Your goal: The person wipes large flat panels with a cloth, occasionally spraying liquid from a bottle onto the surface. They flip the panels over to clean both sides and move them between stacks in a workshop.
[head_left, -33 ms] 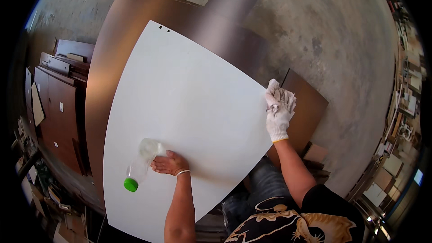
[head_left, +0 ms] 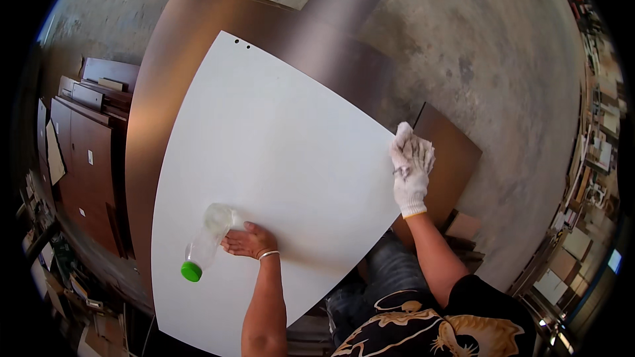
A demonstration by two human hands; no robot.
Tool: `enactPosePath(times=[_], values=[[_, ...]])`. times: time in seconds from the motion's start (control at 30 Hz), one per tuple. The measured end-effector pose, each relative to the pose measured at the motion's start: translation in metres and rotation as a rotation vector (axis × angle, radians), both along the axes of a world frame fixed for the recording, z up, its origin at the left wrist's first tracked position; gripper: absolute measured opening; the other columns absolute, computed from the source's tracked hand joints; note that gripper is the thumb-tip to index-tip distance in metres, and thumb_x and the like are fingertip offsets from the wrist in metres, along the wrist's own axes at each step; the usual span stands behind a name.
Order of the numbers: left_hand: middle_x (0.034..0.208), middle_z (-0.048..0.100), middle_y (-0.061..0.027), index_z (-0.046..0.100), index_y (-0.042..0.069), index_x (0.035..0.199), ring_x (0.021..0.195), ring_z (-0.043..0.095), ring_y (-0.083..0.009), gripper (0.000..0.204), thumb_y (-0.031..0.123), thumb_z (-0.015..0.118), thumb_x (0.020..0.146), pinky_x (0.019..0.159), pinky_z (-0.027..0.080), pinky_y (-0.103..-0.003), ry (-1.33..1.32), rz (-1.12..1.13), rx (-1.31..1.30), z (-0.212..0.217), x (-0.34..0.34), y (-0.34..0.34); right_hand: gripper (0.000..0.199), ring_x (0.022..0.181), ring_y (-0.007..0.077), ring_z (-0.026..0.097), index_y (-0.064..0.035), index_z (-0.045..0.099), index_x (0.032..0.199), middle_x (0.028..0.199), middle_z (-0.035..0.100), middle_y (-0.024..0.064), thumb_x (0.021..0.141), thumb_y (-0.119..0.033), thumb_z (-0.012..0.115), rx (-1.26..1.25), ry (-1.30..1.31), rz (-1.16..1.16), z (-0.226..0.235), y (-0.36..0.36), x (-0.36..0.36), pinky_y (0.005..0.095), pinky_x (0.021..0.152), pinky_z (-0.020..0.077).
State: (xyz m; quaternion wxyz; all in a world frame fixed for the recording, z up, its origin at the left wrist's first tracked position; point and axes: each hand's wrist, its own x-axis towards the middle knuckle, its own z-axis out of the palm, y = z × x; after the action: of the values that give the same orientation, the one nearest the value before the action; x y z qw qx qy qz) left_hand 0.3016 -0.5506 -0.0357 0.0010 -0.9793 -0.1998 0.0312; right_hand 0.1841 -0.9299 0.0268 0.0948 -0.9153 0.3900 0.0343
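Note:
A large white panel [head_left: 284,139] with two small dark holes near its far corner lies in front of me. My left hand [head_left: 250,241] rests on it, fingers stretched out and thumb apart, against a clear plastic bottle [head_left: 205,246]. The bottle lies on its side, its green cap [head_left: 191,272] toward the lower left. At the panel's right edge is my right hand [head_left: 413,168], in a soiled white knitted glove. Its fingers are bent round a bunched white cloth [head_left: 402,133], which is hard to tell from the glove.
Brown sheets [head_left: 149,119] lie under the white panel, and a grey-brown sheet [head_left: 340,10] sticks out beyond it. A smaller brown board [head_left: 450,149] sits at the right. Stacked dark red-brown boards [head_left: 86,152] stand at the left. Mixed offcuts [head_left: 565,251] line the far right.
My gloved right hand has slid slightly toward me along the panel's right edge. My left hand and the bottle have barely moved.

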Motion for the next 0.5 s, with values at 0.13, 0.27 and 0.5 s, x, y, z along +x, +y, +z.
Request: enactPosePath(times=[0.13, 0.27, 0.5], values=[[0.164, 0.019, -0.0267, 0.017, -0.007, 0.157, 0.153, 0.014, -0.0427, 0.083, 0.054, 0.03, 0.101, 0.123, 0.011, -0.054, 0.015, -0.031, -0.019, -0.002, 0.004, -0.003, 0.064, 0.15, 0.0418, 0.029, -0.0043, 0.047, 0.151, 0.156, 0.044, 0.0217, 0.09, -0.021, 0.057, 0.018, -0.096, 0.037, -0.01, 0.005, -0.024, 0.0542, 0.126, 0.0114], [0.164, 0.02, -0.0256, 0.018, -0.006, 0.157, 0.153, 0.015, -0.0419, 0.081, 0.051, 0.031, 0.101, 0.122, 0.013, -0.054, -0.024, -0.023, 0.01, -0.002, 0.005, -0.005, 0.058, 0.15, 0.0408, 0.031, -0.0039, 0.053, 0.146, 0.153, 0.048, 0.0211, 0.093, -0.024, 0.056, -0.076, -0.126, 0.012, -0.002, 0.003, 0.001, 0.055, 0.126, 0.0123], [0.165, 0.018, -0.0252, 0.017, -0.007, 0.157, 0.154, 0.014, -0.0396, 0.08, 0.049, 0.031, 0.102, 0.122, 0.013, -0.053, -0.005, -0.021, 0.061, -0.005, 0.008, 0.005, 0.057, 0.15, 0.0385, 0.032, -0.0074, 0.055, 0.147, 0.153, 0.049, 0.0182, 0.093, -0.028, 0.059, 0.108, -0.301, 0.017, -0.003, 0.025, 0.057, 0.0491, 0.127, 0.0132]])
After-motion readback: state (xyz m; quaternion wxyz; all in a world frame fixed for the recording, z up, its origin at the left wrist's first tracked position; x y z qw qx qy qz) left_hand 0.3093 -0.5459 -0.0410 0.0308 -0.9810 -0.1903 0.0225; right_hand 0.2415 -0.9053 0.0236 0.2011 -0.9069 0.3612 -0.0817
